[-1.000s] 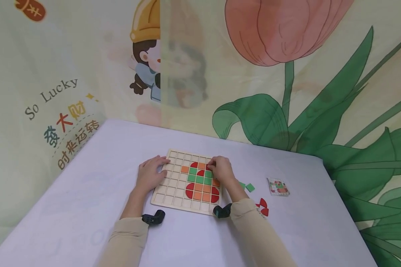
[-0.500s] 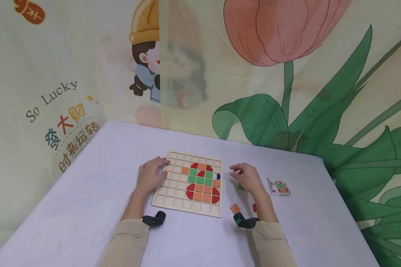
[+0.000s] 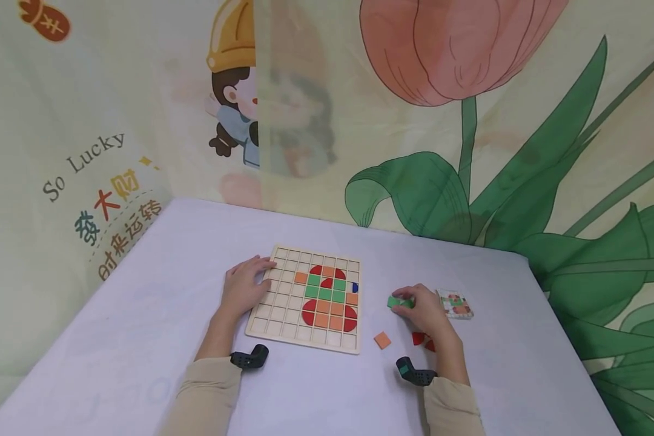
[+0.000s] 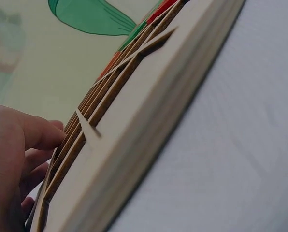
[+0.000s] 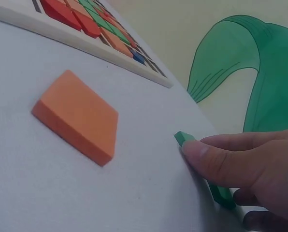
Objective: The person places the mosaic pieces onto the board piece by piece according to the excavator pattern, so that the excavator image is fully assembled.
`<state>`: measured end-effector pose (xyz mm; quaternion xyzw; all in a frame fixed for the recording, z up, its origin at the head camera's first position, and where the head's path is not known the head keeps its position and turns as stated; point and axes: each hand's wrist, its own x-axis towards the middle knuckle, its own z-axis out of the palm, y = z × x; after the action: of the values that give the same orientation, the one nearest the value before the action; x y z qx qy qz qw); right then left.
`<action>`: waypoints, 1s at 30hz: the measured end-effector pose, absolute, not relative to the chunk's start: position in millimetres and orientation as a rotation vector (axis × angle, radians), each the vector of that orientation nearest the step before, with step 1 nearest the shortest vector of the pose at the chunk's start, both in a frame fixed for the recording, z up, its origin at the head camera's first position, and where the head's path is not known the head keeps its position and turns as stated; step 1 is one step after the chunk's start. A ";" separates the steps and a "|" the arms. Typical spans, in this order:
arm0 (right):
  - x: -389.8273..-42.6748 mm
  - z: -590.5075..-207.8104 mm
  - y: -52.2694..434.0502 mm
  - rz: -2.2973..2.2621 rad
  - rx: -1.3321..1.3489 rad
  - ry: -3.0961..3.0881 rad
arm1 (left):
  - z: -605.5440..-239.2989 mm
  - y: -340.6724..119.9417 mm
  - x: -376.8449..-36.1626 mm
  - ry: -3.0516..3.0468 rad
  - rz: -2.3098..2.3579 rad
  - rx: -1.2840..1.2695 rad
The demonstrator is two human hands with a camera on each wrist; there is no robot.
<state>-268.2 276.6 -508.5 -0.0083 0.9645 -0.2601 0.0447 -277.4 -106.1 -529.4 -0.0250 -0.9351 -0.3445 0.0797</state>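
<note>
A wooden grid board [image 3: 272, 315] lies on the table, with red, orange and green pieces set in its cells. One small blue piece [image 3: 355, 287] sits near its right edge. My left hand [image 3: 245, 283] rests on the board's left rim, fingers relaxed. To the right of the board, my right hand [image 3: 422, 306] pinches a green tile [image 5: 184, 138] between thumb and finger, low over the table. Another green piece [image 5: 222, 195] shows below the thumb, partly hidden by the hand. A loose orange square tile [image 3: 382, 340] lies nearer the front.
Red rounded pieces [image 3: 418, 338] lie beside the right wrist, partly covered by the arm. A small picture card [image 3: 456, 304] with a coloured pattern lies beyond the right hand. Printed cloth [image 3: 305, 121] hangs behind the white table.
My right hand has left the board's upper right, moved right and down to the green tiles, and taken hold of one. The blue piece and orange tile came into view. My left hand stays put.
</note>
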 end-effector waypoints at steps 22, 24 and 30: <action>-270.8 -512.3 266.0 -0.938 0.082 2.970 | -531.0 -107.5 -276.9 -2.795 -1.040 -0.069; -271.0 -512.5 266.0 -0.962 0.087 2.973 | -530.6 -107.5 -276.9 -2.790 -1.047 -0.070; -271.1 -514.1 267.2 -0.980 0.097 2.997 | -529.9 -107.4 -277.1 -2.775 -1.069 -0.068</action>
<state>-271.1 267.2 -514.1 0.0308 0.9500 -0.3106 -0.0066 -277.1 -107.4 -529.9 -0.0229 -0.9296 -0.3583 0.0834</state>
